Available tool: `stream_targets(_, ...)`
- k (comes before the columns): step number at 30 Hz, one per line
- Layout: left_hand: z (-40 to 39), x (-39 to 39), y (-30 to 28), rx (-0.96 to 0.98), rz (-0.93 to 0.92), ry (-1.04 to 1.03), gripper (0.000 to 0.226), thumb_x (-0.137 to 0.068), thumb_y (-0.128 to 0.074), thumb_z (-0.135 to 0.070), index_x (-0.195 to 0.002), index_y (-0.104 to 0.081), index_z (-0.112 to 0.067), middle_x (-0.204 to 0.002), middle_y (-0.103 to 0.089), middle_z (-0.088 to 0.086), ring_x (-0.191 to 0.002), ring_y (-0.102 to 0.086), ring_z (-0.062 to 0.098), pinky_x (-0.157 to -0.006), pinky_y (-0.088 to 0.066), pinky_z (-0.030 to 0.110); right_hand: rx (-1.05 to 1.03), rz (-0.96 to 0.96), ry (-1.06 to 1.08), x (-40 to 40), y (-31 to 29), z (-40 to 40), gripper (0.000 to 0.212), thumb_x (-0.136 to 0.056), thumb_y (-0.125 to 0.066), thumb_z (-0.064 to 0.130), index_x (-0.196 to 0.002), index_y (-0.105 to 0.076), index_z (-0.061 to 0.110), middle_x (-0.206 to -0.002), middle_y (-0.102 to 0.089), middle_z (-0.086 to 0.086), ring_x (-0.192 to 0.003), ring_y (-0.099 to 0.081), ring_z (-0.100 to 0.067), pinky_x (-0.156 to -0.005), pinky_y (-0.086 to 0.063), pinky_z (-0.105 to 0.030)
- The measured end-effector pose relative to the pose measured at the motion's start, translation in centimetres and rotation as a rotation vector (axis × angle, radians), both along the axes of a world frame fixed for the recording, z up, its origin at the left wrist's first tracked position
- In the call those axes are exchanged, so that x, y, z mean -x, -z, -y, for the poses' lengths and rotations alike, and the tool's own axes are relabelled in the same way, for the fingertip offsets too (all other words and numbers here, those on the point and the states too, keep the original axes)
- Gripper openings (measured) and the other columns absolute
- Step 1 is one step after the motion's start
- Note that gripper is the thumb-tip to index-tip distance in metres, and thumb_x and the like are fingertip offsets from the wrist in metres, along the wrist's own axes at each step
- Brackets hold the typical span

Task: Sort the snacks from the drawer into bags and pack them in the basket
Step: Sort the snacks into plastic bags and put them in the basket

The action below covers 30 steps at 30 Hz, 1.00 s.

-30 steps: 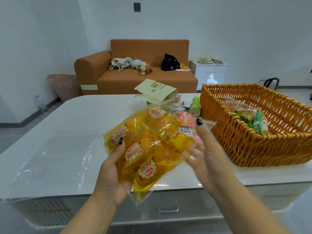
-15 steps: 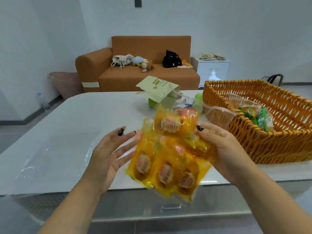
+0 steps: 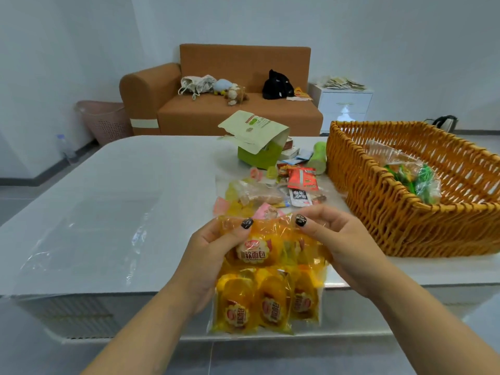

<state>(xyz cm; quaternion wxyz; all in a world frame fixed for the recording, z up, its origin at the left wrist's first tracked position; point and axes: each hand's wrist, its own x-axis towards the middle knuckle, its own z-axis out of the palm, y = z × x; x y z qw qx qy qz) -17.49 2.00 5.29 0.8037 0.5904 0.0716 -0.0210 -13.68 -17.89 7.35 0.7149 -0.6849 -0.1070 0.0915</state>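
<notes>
A clear bag of yellow bread packets [image 3: 266, 299] hangs upright over the table's front edge. My left hand [image 3: 213, 250] pinches its top left corner and my right hand [image 3: 338, 239] pinches its top right corner. Behind them a pile of loose snacks [image 3: 284, 185] lies on the white table [image 3: 121, 185]. The wicker basket [image 3: 405, 220] stands at the right and holds a clear bag of green snacks [image 3: 414, 180].
An empty clear bag [image 3: 89, 234] lies flat on the table's left part. A green box with a torn paper pouch [image 3: 257, 142] and a green cup [image 3: 319, 158] stand behind the snack pile. A sofa, a laundry basket and a cabinet stand beyond the table.
The bag of bread packets has turned upright and come lower. My left hand, open and apart half a second ago, now pinches its top; my right hand has shifted to the top too.
</notes>
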Motion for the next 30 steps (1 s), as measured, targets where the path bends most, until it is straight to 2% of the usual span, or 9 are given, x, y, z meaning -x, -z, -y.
stream_targets(5, -0.6, -0.1, -0.1, -0.032, -0.025, -0.059, 0.019, -0.090, -0.059, -0.019, -0.099, -0.071, -0.008, -0.106, -0.073, 0.013, -0.099, -0.070, 0.032, -0.086, -0.056, 0.050, 0.020, 0.030, 0.040, -0.1, -0.2, 0.0, 0.019, -0.074, -0.064, 0.029, -0.078, -0.076, 0.014, -0.084, -0.076, -0.006, -0.079, -0.071, -0.016, -0.068, -0.060, -0.028)
stream_targets(10, -1.2, -0.2, -0.2, -0.095, 0.044, -0.074, 0.025, -0.093, -0.056, -0.018, -0.088, -0.079, -0.021, -0.099, -0.076, 0.000, -0.090, -0.073, 0.018, -0.065, -0.058, 0.034, 0.011, -0.010, 0.050, -0.2, -0.2, 0.2, 0.020, -0.090, -0.055, 0.018, -0.088, -0.073, 0.008, -0.084, -0.076, -0.008, -0.079, -0.073, -0.015, -0.060, -0.057, -0.025)
stream_targets(12, -1.5, -0.2, -0.5, -0.143, 0.069, -0.048, 0.022, -0.093, -0.056, -0.018, -0.091, -0.078, -0.020, -0.093, -0.076, -0.002, -0.085, -0.073, 0.015, -0.061, -0.057, 0.028, 0.007, -0.009, 0.053, -0.2, -0.3, 0.3, 0.020, -0.086, -0.058, 0.020, -0.088, -0.073, 0.007, -0.080, -0.076, -0.007, -0.074, -0.072, -0.014, -0.058, -0.057, -0.024)
stream_targets(15, -2.5, -0.3, -0.9, -0.306, 0.141, 0.046, 0.020, -0.084, -0.063, -0.023, -0.087, -0.078, -0.012, -0.091, -0.076, 0.007, -0.086, -0.072, 0.021, -0.066, -0.059, 0.030, 0.024, -0.006, 0.025, -0.3, -0.5, 1.1, 0.027, -0.076, -0.060, 0.026, -0.088, -0.073, 0.005, -0.075, -0.074, -0.006, -0.066, -0.070, -0.012, -0.054, -0.055, -0.022)
stream_targets(19, -3.2, -0.1, -1.0, -0.381, 0.173, 0.144, 0.027, -0.070, -0.069, -0.030, -0.090, -0.080, -0.016, -0.091, -0.076, 0.010, -0.087, -0.073, 0.023, -0.070, -0.061, 0.037, 0.109, 0.008, -0.061, -0.5, -0.5, 2.8, 0.025, -0.078, -0.069, 0.031, -0.086, -0.079, 0.010, -0.088, -0.075, -0.012, -0.081, -0.073, -0.020, -0.068, -0.059, -0.025)
stream_targets(23, -3.1, 0.3, -0.8, -0.393, 0.168, 0.196, 0.032, -0.074, -0.065, -0.026, -0.105, -0.075, -0.024, -0.095, -0.077, 0.004, -0.091, -0.073, 0.016, -0.068, -0.061, 0.035, 0.176, 0.008, -0.182, -0.2, 0.1, 4.1, 0.058, -0.053, -0.083, 0.057, -0.091, -0.079, 0.013, -0.095, -0.075, -0.014, -0.091, -0.072, -0.025, -0.072, -0.058, -0.028)
stream_targets(25, -3.5, 0.2, -0.5, -0.386, 0.127, 0.195, 0.034, -0.075, -0.065, -0.027, -0.107, -0.074, -0.022, -0.097, -0.077, 0.003, -0.092, -0.073, 0.016, -0.060, -0.058, 0.031, 0.159, 0.002, -0.199, -0.1, 0.9, 4.1, 0.051, -0.059, -0.085, 0.048, -0.094, -0.078, 0.012, -0.097, -0.074, -0.015, -0.094, -0.071, -0.026, -0.071, -0.057, -0.031)
stream_targets(28, -4.2, 0.1, 0.1, -0.353, 0.038, 0.159, 0.028, -0.075, -0.065, -0.028, -0.100, -0.077, -0.024, -0.100, -0.076, 0.005, -0.092, -0.073, 0.021, -0.056, -0.055, 0.031, 0.144, -0.046, -0.150, 0.5, 2.1, 3.2, 0.024, -0.074, -0.074, 0.021, -0.095, -0.077, 0.009, -0.095, -0.075, -0.014, -0.093, -0.072, -0.022, -0.063, -0.058, -0.024)
stream_targets(30, -4.4, 0.1, 0.4, -0.312, -0.009, 0.151, 0.024, -0.074, -0.066, -0.029, -0.094, -0.079, -0.026, -0.103, -0.076, 0.008, -0.094, -0.073, 0.025, -0.060, -0.055, 0.033, 0.165, -0.070, -0.144, 0.7, 2.8, 2.7, 0.026, -0.075, -0.067, 0.016, -0.099, -0.073, 0.009, -0.093, -0.075, -0.013, -0.092, -0.072, -0.022, -0.062, -0.058, -0.025)
